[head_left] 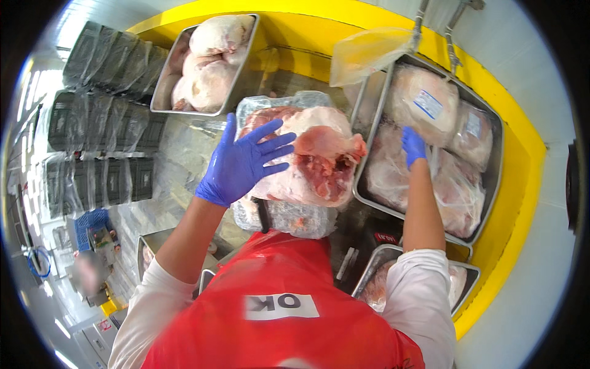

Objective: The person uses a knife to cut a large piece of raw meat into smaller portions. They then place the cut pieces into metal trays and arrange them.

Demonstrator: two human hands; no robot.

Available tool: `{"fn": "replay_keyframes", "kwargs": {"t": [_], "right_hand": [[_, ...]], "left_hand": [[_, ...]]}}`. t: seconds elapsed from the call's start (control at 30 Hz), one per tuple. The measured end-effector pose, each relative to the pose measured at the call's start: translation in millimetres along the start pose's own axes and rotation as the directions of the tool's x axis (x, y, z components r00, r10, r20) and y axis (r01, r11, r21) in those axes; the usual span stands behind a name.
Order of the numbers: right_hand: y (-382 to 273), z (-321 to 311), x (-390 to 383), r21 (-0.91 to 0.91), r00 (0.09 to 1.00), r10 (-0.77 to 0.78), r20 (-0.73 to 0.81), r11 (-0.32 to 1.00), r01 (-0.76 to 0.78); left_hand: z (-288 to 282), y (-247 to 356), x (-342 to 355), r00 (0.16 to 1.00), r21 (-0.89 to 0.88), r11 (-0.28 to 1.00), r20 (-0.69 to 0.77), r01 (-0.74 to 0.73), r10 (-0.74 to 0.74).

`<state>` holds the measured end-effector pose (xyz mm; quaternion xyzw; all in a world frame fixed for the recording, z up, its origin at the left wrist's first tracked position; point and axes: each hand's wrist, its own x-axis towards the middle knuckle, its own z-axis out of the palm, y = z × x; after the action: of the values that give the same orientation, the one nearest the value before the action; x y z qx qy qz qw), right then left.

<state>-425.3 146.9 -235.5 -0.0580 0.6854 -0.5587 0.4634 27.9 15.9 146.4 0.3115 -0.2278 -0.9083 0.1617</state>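
A large raw cut of meat (289, 178) with white fat, red flesh and a bone end lies on a stand wrapped in clear plastic (301, 222). Over its left side, my left hand (243, 163), in a blue glove, is open with fingers spread and nothing in it. To the right, a deep metal tray (496, 160) holds several pieces of meat in clear plastic. My right hand (414, 147), also gloved in blue, has its fingers curled closed on the plastic bag of a meat piece (387, 157) there; the fingertips are partly hidden. A labelled bagged piece (424, 101) lies just beyond it.
Another metal tray (215, 112) with bare meat stands at the far left. Stacked dark crates (101, 123) under plastic line the left. Clear plastic sheeting (369, 58) hangs by the hoses. A yellow wall edge (519, 178) curves around the right. Another meat tray (470, 286) sits near my right arm.
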Motion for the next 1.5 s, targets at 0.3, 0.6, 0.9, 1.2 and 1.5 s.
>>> {"fn": "replay_keyframes", "kwargs": {"t": [0.3, 0.6, 0.9, 1.2, 1.5], "right_hand": [[23, -27, 51, 0.536, 0.957, 0.182, 0.228, 0.797, -0.279], [-195, 198, -290, 0.198, 0.662, -0.438, 0.608, 0.891, 0.408], [-140, 260, -343, -0.282, 0.323, -0.871, 0.370, 0.226, 0.932], [-1, 245, -435, -0.429, 0.434, -0.676, 0.596, 0.189, 0.883], [130, 347, -413, -0.771, 0.857, -0.125, 0.500, 0.386, 0.506]], "left_hand": [[-1, 4, -21, 0.985, -0.270, 0.963, 0.164, 0.000, 0.047], [5, -18, 14, 0.998, -0.300, 0.952, 0.008, -0.064, 0.069], [41, -20, 29, 0.996, -0.057, 0.998, -0.081, -0.029, 0.024], [-86, 72, -81, 0.922, 0.667, 0.740, -0.230, -0.082, 0.310], [-339, 79, -211, 0.755, 0.830, 0.532, -0.455, 0.167, 0.473]]}}
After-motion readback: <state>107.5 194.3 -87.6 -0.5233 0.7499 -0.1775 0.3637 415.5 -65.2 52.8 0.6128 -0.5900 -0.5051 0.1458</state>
